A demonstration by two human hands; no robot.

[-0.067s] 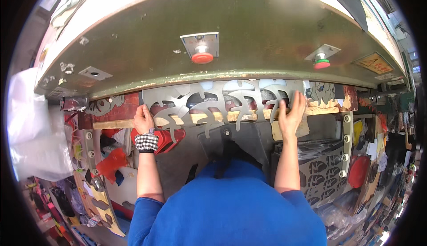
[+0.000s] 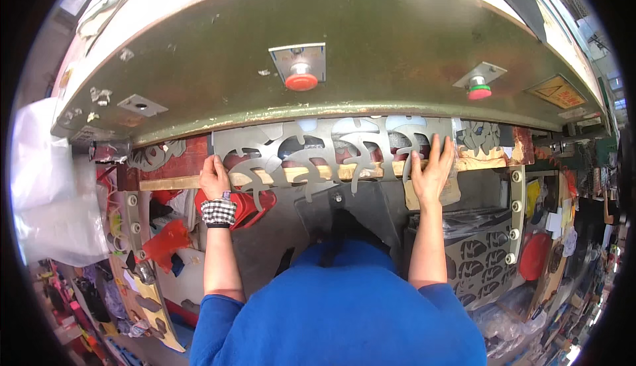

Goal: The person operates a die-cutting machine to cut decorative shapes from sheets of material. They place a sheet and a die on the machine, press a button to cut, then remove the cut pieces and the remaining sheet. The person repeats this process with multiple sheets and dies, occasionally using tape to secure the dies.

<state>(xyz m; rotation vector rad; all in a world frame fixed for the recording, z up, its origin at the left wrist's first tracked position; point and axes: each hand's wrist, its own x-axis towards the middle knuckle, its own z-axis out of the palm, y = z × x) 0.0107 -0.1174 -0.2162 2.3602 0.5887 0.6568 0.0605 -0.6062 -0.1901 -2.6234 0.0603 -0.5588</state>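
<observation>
Under the green press head (image 2: pixel 344 48), we see a thin grey metal cutting die (image 2: pixel 331 151) lying on the wooden board (image 2: pixel 298 175). It's a flat plate, openwork with curvy cut-outs, reddish material showing through the gaps. Long axis runs left-right across the press bed, parallel to the front edge of the head; its far edge tucks under the head, and the lobed near edge hangs over the board toward us.

Left hand (image 2: pixel 214 177), checkered wristband below it, sits curled at the die's left end, fingers on the board edge. Can't tell if it grips the plate or just rests there. Right hand (image 2: pixel 432 170) is spread flat, fingers wide, pressing on the die's right end.

Red button (image 2: pixel 301 81) and green button (image 2: pixel 479 91) sit on the head above.

Versus 0.1 s ago: no visible shift in die or hands, same positions.
</observation>
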